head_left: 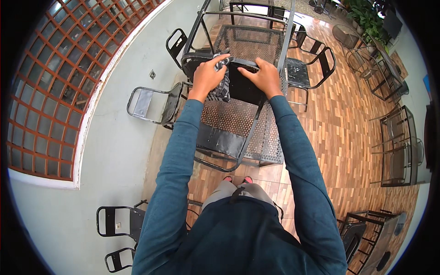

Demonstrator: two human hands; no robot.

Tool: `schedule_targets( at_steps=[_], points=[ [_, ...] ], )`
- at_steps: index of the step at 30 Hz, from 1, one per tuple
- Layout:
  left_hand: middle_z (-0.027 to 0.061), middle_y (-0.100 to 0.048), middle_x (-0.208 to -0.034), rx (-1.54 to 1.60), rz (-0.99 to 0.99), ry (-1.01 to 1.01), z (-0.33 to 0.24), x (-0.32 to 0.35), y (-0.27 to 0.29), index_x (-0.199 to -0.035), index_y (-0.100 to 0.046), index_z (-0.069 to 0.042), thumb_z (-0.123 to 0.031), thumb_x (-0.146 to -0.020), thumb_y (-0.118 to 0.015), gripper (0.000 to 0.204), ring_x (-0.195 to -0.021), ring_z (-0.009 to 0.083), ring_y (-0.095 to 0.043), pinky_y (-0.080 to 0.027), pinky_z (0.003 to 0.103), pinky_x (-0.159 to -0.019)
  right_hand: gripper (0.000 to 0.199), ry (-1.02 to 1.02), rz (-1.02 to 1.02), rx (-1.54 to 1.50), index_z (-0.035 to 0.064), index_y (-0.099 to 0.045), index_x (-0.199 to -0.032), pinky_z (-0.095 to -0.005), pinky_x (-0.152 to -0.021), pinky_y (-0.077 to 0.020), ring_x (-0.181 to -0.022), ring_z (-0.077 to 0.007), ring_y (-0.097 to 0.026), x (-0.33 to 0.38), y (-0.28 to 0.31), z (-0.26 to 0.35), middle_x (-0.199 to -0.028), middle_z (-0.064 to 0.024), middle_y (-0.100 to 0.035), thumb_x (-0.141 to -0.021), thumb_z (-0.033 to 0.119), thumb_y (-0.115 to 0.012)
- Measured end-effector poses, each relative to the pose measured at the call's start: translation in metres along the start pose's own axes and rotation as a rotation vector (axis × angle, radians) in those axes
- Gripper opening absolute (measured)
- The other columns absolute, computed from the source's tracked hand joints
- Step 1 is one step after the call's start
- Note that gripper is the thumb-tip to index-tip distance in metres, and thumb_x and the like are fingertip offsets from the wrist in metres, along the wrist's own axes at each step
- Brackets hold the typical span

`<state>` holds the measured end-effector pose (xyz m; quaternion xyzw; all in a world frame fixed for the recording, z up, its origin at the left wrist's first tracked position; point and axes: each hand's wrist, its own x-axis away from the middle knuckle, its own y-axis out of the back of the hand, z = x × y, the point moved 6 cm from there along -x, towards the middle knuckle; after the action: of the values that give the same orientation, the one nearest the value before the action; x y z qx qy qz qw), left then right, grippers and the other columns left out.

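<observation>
A black metal chair (pixel 223 140) lies tipped on a perforated metal table (pixel 268 137) in front of me. My left hand (pixel 208 76) presses a dark patterned cloth (pixel 222 91) over the rim of the chair's seat, its index finger stretched along that edge. Part of the cloth hangs down beside the hand. On the same rim, further right, my right hand (pixel 265 78) grips the chair, thumb and fingers on either side of the edge. The fingertips of both hands are partly hidden behind the rim.
Black metal chairs stand by the left wall, one with a pale backrest (pixel 143 101). Another black chair (pixel 300 73) is right of the table. More tables and chairs line the right side. A red-brown window grille (pixel 43 110) fills the upper left. Potted plants (pixel 366 18) stand far right.
</observation>
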<state>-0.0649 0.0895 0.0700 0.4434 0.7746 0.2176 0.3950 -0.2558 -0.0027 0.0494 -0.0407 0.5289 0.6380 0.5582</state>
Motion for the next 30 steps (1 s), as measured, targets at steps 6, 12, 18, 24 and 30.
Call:
schedule_targets(
  at_steps=[6,12,18,24,30],
  points=[
    [0.0227,-0.073,-0.094,-0.034,0.039,-0.026,0.024,-0.012,0.016,-0.129,-0.071,-0.031,-0.022,-0.090,-0.067,0.040,-0.084,0.0400,-0.070,-0.056,0.046,-0.076,0.064,-0.014,-0.037,0.029,0.0027,-0.051,-0.071,-0.0477,-0.060,-0.0508,-0.067,-0.0406,-0.066,-0.001,0.002,0.009,-0.068,-0.0201,-0.064,-0.077,0.059,-0.082],
    [0.0225,-0.071,-0.084,-0.075,-0.061,-0.142,0.022,0.002,0.011,-0.132,-0.068,-0.031,-0.024,-0.087,-0.072,0.045,-0.080,0.0426,-0.069,-0.056,0.051,-0.071,0.064,-0.025,-0.046,0.081,0.0027,-0.053,-0.073,-0.0472,-0.059,-0.0508,-0.065,-0.0397,-0.067,-0.001,-0.006,0.012,-0.066,-0.0181,-0.064,-0.076,0.060,-0.082],
    [0.0198,-0.071,-0.079,-0.019,-0.013,-0.168,0.027,-0.004,0.011,-0.131,-0.068,-0.030,-0.022,-0.087,-0.071,0.046,-0.075,0.0402,-0.069,-0.056,0.049,-0.068,0.062,-0.035,-0.058,0.138,0.0019,-0.054,-0.073,-0.0456,-0.058,-0.0501,-0.063,-0.0396,-0.066,0.001,-0.009,0.004,-0.065,-0.0182,-0.063,-0.076,0.057,-0.084],
    [0.0191,-0.071,-0.078,0.036,-0.068,-0.187,0.041,-0.005,0.016,-0.131,-0.069,-0.030,-0.022,-0.086,-0.071,0.046,-0.072,0.0398,-0.069,-0.056,0.048,-0.066,0.063,-0.055,-0.047,0.108,0.0010,-0.054,-0.072,-0.0451,-0.057,-0.0495,-0.063,-0.0401,-0.065,0.001,-0.011,0.010,-0.064,-0.0187,-0.062,-0.076,0.056,-0.084],
    [0.0203,-0.072,-0.083,-0.021,-0.152,-0.182,0.045,-0.003,0.011,-0.134,-0.066,-0.028,-0.022,-0.086,-0.071,0.048,-0.078,0.0425,-0.069,-0.056,0.051,-0.068,0.063,-0.042,-0.046,0.120,0.0015,-0.054,-0.072,-0.0451,-0.057,-0.0497,-0.063,-0.0391,-0.066,-0.001,-0.013,0.011,-0.065,-0.0182,-0.064,-0.076,0.056,-0.084]
  ],
)
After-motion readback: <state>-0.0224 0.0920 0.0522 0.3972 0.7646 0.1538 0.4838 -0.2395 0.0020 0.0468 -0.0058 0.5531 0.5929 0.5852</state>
